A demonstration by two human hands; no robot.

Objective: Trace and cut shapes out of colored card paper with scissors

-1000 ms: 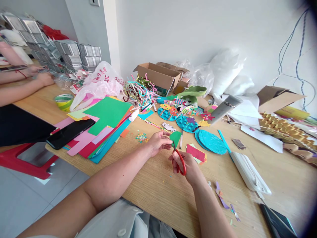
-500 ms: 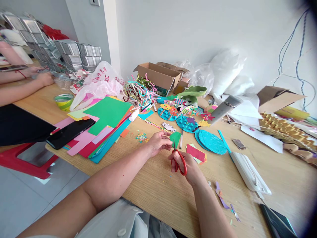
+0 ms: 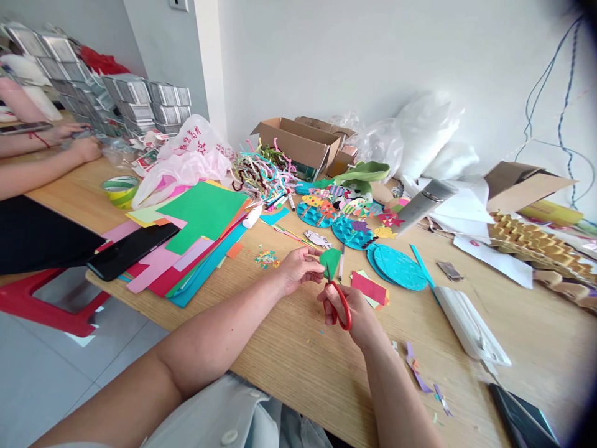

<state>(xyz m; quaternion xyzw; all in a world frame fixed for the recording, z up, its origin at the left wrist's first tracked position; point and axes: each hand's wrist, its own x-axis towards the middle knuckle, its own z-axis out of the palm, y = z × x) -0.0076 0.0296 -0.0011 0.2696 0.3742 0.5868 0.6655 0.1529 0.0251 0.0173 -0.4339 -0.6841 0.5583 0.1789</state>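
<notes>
Pinched in the fingers of my left hand is a small piece of green paper. My right hand grips a pair of red-handled scissors, fingers in the loops. The blades meet the lower edge of the green paper; how far they are apart is too small to tell. Just right of the hands lies a little stack of coloured paper with a red piece on top. A thin pen lies behind the green paper, and a paper fish cutout rests beyond my left hand.
Coloured sheets and a black phone lie at left, near tiny paper scraps. Blue discs, a white power strip and a grey bottle are at right. Another person's hands work at far left.
Almost nothing differs. The scissors and my right hand have shifted very slightly at the green paper; my left hand stays in place.
</notes>
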